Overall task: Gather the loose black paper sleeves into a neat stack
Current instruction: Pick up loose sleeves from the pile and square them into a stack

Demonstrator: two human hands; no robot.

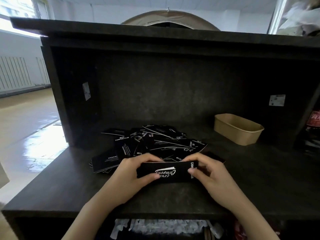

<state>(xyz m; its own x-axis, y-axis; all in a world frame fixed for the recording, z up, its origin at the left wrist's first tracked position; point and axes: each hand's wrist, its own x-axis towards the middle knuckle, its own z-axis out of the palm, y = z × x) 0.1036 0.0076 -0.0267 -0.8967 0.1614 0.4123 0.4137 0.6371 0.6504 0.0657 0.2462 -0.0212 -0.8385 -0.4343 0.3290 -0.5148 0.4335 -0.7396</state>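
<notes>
We hold a small stack of black paper sleeves between both hands, just above the dark surface near its front edge. Our left hand grips the stack's left end, thumb on the near face and fingers curled over the top edge; our right hand pinches the right end likewise. Just behind lies a loose pile of sleeves, overlapping at all angles, white lettering showing. Farther right, well apart, a tan paper tray sits near the back wall.
</notes>
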